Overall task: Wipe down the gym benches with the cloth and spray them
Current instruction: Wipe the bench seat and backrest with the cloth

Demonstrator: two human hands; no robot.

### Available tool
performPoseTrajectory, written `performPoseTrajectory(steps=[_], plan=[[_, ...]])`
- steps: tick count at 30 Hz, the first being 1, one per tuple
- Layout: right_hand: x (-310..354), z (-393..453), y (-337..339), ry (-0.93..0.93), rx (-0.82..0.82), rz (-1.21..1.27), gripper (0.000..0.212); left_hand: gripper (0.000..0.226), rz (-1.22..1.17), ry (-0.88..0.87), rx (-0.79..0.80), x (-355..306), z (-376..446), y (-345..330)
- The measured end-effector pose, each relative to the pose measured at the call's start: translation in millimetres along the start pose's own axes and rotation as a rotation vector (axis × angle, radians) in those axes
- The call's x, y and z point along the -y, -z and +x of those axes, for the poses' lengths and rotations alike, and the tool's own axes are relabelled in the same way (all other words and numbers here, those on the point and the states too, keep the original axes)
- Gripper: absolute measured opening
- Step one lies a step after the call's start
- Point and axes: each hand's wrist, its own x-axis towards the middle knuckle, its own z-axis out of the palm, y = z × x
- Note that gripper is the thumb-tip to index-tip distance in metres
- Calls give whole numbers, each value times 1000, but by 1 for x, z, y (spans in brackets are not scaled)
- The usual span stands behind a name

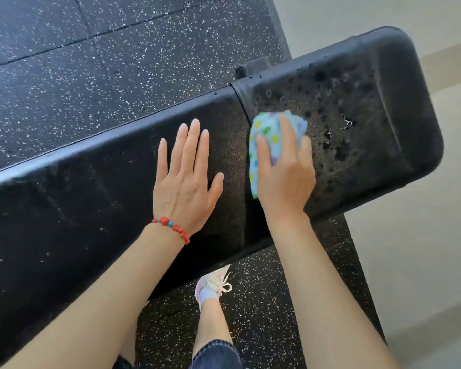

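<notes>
A black padded gym bench runs across the view from lower left to upper right, split by a seam into a long pad and a shorter end pad. The end pad is wet with spray droplets and foam. My right hand holds a bunched light-blue cloth with coloured dots and presses it onto the end pad just right of the seam. My left hand lies flat on the long pad with its fingers straight, a red bead bracelet at the wrist. No spray bottle is in view.
Black speckled rubber flooring surrounds the bench. A pale floor lies to the right. My foot in a white sneaker stands on the rubber just below the bench's near edge.
</notes>
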Motion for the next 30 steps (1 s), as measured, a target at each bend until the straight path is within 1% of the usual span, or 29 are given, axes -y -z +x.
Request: performPoseTrajectory(steps=[4,6,9,12,15,18,21,23,26,30], plan=[[14,52,-10,-37,76,33,45,62,5,0,-15,1,-1,-1],[11,59,-12,-15,84,30,46,62,8,2,-16,0,0,-1],[-8,33,-3,47,27,13,43,61,14,12,-13,-2,-1,0],[-40,-4,18,-1,17,-24,42,61,11,36,-16,-7,0,2],[-54,-13,30,-26,50,-27,42,62,-22,42,-30,-22,7,5],[-44,26,25,-41,28,-14,43,61,-47,-34,-54,-38,22,6],[-36,92,15,-142,81,-13,47,62,-48,-79,-47,-46,42,1],[-36,112,12,-148,82,-34,47,62,-34,-95,-36,-47,54,-4],[-43,94,11,-94,44,-28,46,63,-1,-116,-7,-45,62,-8],[-63,35,23,-119,-28,-31,44,63,1,-120,15,-44,62,-8]])
